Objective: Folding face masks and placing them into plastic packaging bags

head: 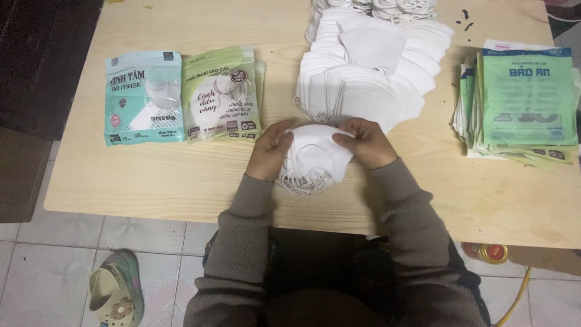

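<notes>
Head view. Centre of frame: left hand [270, 149] and right hand [365, 143] both closed on a small stack of white masks [315, 158], gripping it from either side just above the wooden table [181, 175]. Larger pile of white masks [369, 66] upper centre. Teal packet [144, 97] and green packet [223, 94] left; stack of green pouches [526, 100] right.

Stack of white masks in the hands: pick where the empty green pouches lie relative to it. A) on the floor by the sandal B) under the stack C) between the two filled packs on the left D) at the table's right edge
D: the empty green pouches sit piled at the table's right edge, apart from the stack of white masks held by both hands.
</notes>
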